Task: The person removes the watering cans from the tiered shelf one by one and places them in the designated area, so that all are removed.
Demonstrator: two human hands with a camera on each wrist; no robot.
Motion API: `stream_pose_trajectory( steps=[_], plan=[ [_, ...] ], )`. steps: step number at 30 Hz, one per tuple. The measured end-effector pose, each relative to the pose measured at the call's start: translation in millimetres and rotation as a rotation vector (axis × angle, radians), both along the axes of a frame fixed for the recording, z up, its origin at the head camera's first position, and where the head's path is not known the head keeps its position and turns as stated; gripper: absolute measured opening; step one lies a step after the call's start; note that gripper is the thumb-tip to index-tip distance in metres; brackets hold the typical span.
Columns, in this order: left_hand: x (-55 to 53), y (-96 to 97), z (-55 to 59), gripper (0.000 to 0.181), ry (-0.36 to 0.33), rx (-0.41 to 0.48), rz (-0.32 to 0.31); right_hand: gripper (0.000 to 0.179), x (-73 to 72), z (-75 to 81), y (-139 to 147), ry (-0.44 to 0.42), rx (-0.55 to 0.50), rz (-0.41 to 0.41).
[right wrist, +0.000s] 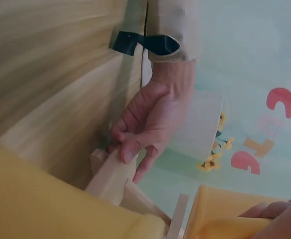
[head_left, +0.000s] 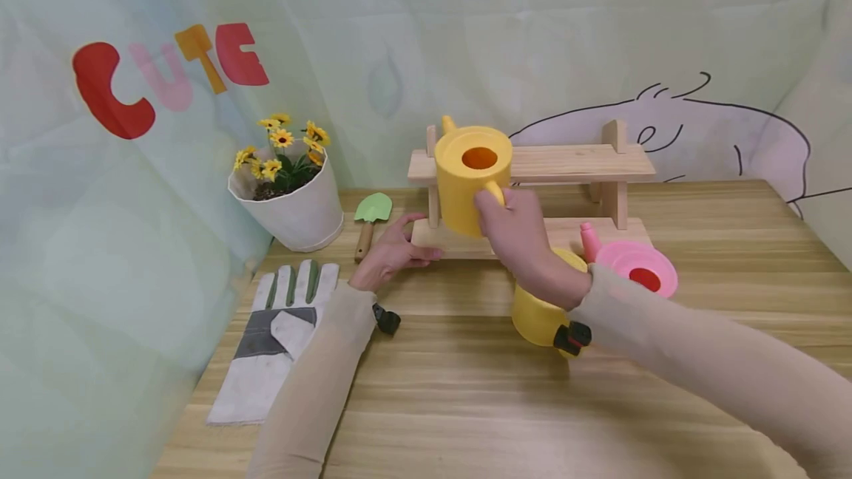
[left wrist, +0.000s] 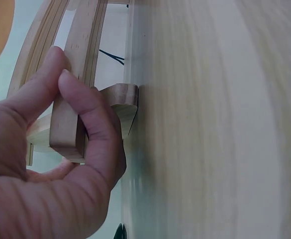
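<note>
My right hand (head_left: 522,231) grips a yellow watering can (head_left: 459,194) by its handle. The can is raised in front of the left part of a two-tier wooden shelf (head_left: 579,161). With my left hand (head_left: 393,248) I hold the left end of the lower board (head_left: 459,244); in the left wrist view the thumb and fingers curl round the board end (left wrist: 66,132). Below my right forearm a second yellow watering can (head_left: 532,316) stands on the table, partly hidden by that arm. Beside it is a pink watering can (head_left: 626,256), also partly covered by the sleeve.
A white pot (head_left: 299,213) of yellow flowers stands at the back left. Between pot and shelf lies a small trowel (head_left: 373,209) with a green blade. A work glove (head_left: 256,361) lies on the table (head_left: 433,405) by my left forearm. Fabric hangs behind.
</note>
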State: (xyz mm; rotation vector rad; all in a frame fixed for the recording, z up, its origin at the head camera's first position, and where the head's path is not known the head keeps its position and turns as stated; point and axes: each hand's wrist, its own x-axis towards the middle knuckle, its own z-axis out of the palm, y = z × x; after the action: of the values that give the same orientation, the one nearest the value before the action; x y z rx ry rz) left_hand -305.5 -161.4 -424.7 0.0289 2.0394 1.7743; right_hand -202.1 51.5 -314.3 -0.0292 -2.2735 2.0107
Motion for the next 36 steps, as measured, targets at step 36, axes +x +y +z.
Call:
stream_pose_trajectory(
  steps=[36],
  plan=[
    [-1.5,0.3,-1.5,0.091,-0.001,-0.041,0.018,0.044,79.4,-52.3,-10,-0.096,0.013,0.036]
  ],
)
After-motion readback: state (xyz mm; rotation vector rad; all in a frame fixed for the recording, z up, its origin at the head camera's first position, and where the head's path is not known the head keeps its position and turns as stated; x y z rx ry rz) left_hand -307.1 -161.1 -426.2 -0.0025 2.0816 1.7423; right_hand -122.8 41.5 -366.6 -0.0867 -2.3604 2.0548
